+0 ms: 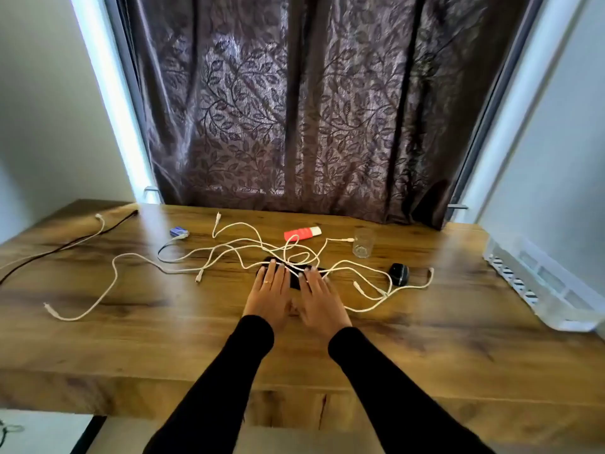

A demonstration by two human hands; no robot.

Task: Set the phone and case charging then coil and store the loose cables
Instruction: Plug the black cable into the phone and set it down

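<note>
Resting flat and unclenched, left hand (269, 287) and right hand (317, 292) cover the flat black phone (294, 280) mid-worktop under tangled white cables (229, 253); lifting it could snag loops, dragging the clear glass tumbler (363, 243).

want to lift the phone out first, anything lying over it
Yes: white cables cross over the black phone, at its far side, by the fingertips of the left hand and right hand.

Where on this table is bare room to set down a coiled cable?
Bare: the near table edge below both hands, and between the black case and white tray. Crowded: the middle, where white cables tangle around the hands.
</note>
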